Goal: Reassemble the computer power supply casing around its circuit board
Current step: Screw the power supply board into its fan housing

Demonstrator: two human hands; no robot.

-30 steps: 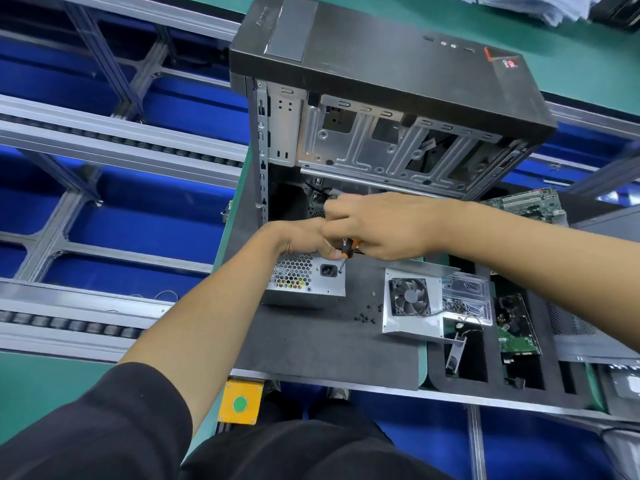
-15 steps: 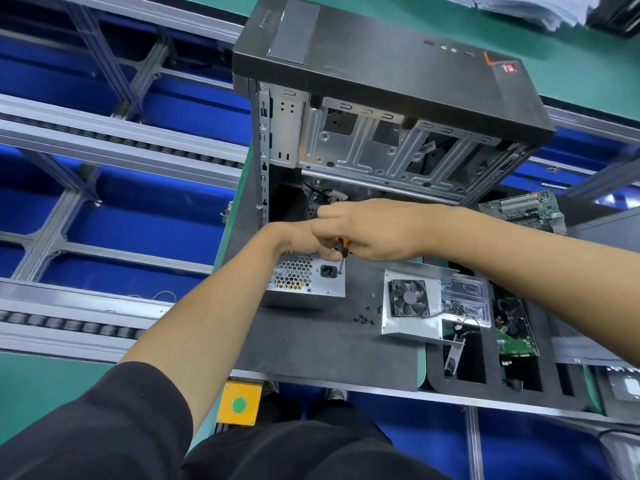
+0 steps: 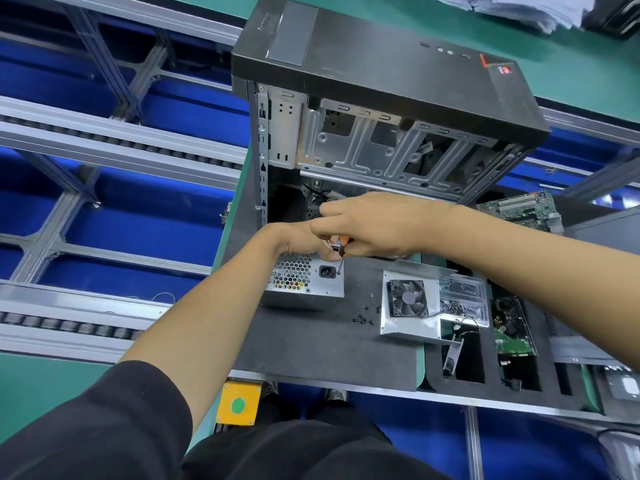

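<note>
From the head camera, the silver sheet-metal power supply box (image 3: 306,284) sits on a dark grey foam mat (image 3: 311,344) on the table, just in front of the open side of a black desktop computer tower (image 3: 384,81). Its near face shows a honeycomb vent grille on the left and a black mains socket to the right of it, with a small screw hole at the right edge.

The left hand (image 3: 299,242) rests on the top of the box, fingers curled down over its upper edge. The right hand (image 3: 370,225) is closed around an orange-and-black screwdriver (image 3: 341,249), whose thin shaft points down to the screw hole beside the socket. The two hands touch each other above the box.

To the right on the mat lies a separate silver metal cover panel with a black fan (image 3: 410,303), well apart from the box. Between them a few small black screws (image 3: 365,318) are scattered. A clear plastic tray (image 3: 464,301) lies just beside the fan panel, and a green circuit board (image 3: 514,336) sits in a cut-out of black foam further right. Another green board (image 3: 523,209) lies behind the right forearm.

The table has a green surface and a metal edge, with a yellow box bearing a green button (image 3: 238,403) fixed below it. To the left run grey roller conveyor rails (image 3: 114,143) over blue panels.
</note>
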